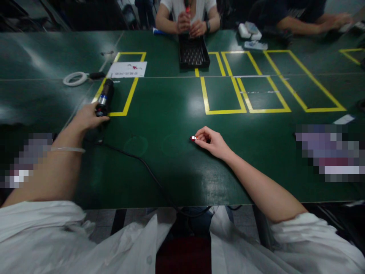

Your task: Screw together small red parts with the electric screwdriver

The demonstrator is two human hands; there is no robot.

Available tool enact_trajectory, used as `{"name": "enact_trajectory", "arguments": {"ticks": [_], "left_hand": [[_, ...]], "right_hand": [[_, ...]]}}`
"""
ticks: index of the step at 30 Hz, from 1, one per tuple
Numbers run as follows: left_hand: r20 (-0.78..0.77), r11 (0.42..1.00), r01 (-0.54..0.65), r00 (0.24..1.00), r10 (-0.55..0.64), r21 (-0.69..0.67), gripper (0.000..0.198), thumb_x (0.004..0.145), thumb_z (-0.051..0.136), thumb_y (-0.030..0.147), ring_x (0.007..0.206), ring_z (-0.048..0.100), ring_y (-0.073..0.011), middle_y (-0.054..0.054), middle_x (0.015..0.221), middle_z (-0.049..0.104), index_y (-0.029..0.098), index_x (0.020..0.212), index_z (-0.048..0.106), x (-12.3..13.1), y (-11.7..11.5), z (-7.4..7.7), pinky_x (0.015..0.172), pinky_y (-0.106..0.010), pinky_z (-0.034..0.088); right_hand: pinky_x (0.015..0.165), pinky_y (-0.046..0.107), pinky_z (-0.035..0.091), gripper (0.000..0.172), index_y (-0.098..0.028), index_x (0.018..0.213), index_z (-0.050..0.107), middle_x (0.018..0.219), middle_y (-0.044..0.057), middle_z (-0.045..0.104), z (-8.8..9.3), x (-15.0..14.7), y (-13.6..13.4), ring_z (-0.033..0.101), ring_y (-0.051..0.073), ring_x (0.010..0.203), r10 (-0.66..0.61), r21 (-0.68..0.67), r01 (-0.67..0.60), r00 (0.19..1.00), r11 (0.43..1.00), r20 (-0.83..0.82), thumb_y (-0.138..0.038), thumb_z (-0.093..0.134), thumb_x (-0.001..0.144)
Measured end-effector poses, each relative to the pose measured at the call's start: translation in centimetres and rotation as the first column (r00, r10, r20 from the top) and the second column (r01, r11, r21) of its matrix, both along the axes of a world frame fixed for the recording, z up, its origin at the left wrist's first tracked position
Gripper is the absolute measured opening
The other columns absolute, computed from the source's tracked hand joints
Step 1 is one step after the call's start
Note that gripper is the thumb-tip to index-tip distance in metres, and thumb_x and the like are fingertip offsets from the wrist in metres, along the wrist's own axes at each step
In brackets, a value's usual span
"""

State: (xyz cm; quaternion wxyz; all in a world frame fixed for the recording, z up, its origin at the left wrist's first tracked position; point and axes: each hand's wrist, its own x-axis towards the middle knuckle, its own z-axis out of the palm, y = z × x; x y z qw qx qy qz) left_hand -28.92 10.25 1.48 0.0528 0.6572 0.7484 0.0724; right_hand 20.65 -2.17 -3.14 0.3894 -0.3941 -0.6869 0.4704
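Observation:
My left hand (pixel 90 116) reaches to the left side of the table and closes round the near end of a black cylindrical tool (pixel 106 91) with a silver and blue band. Its thumb lies along the near side; some fingertips are hidden. Over the middle of the table my right hand (pixel 211 142) pinches a small red piece (pixel 192 139) with a bright, shiny part. The fingers partly cover this piece, so its kind does not show.
Yellow tape frames (pixel 225 112) mark the green table (pixel 171 182). A printed sheet (pixel 128 69), a coiled white cable (pixel 74 78) and a black cord (pixel 142 161) lie on it. Across the table, a person holds something red above a black tray (pixel 194 64); another person sits at right.

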Motion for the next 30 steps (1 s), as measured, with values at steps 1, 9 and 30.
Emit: {"name": "enact_trajectory", "arguments": {"ticks": [1, 9, 30], "left_hand": [[-0.086, 0.999, -0.025, 0.996, 0.022, -0.03, 0.063, 0.08, 0.076, 0.024, 0.093, 0.051, -0.0162, -0.006, 0.114, 0.061, 0.01, 0.137, 0.052, 0.7, -0.2, 0.1, 0.101, -0.039, 0.047], [-0.172, 1.0, -0.009, 0.985, 0.012, 0.021, 0.069, 0.083, 0.071, 0.039, 0.111, 0.055, -0.0294, -0.017, 0.126, 0.056, 0.007, 0.139, 0.049, 7.5, -3.2, 0.2, 0.099, -0.044, 0.048], [-0.078, 0.879, 0.467, 0.884, -0.461, 0.1, 0.08, 0.084, 0.066, 0.041, 0.111, 0.055, -0.0322, -0.017, 0.129, 0.055, 0.011, 0.152, 0.036, 24.8, -12.1, -0.6, 0.094, -0.043, 0.051]], "right_hand": [[0.062, 0.025, 0.044, 0.021, -0.019, 0.096, 0.06, 0.079, 0.0, 0.062, 0.0, 0.0, 0.0, 0.054, 0.011, 0.066, 0.001, -0.002, -0.001, 1.0, 1.0, 0.005, -0.035, 0.069, 0.087], [0.062, 0.026, 0.044, 0.02, -0.02, 0.096, 0.061, 0.078, 0.0, 0.062, 0.1, -0.1, -0.1, 0.054, 0.012, 0.066, -0.004, -0.017, 0.004, 1.0, 1.0, 0.01, -0.035, 0.069, 0.086], [0.059, 0.026, 0.042, 0.017, -0.018, 0.094, 0.063, 0.074, -0.001, 0.06, 0.0, -0.3, 0.1, 0.053, 0.012, 0.062, -0.055, 0.088, 0.044, 0.991, 0.995, 0.124, -0.031, 0.069, 0.085]]}}
